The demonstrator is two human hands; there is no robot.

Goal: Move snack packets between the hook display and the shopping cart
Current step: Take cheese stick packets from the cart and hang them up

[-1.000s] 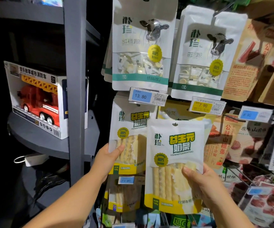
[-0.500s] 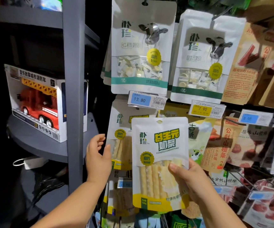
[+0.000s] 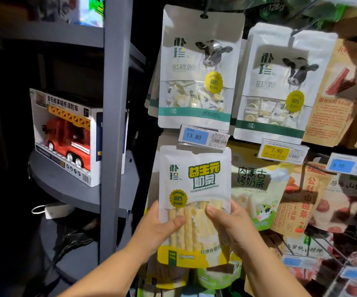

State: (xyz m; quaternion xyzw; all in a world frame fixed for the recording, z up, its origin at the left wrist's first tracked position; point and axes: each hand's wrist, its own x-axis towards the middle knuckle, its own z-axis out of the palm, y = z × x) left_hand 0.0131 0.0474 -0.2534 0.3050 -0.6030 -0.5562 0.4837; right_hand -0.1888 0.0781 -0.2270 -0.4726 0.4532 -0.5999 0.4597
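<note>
Setting: shop aisle, with a hook display (image 3: 204, 15) full of hanging snacks and a grey shelf post (image 3: 115, 103) at its left side.
Right hand (image 3: 234, 226): grips the right edge of the milk-stick packet (image 3: 194, 181), thumb on the front.
Left hand (image 3: 159, 229): a moment ago it was free and open; now it grips the left edge, thumb on the front.
Packet place: it has shifted left and up, stands upright, and its top edge is just under the 13.80 price tag (image 3: 195, 136).
Meaning: probably it goes back on this hook. The hook itself is hidden, so I think it is not yet hung.
Shopping cart: not in view.
</note>
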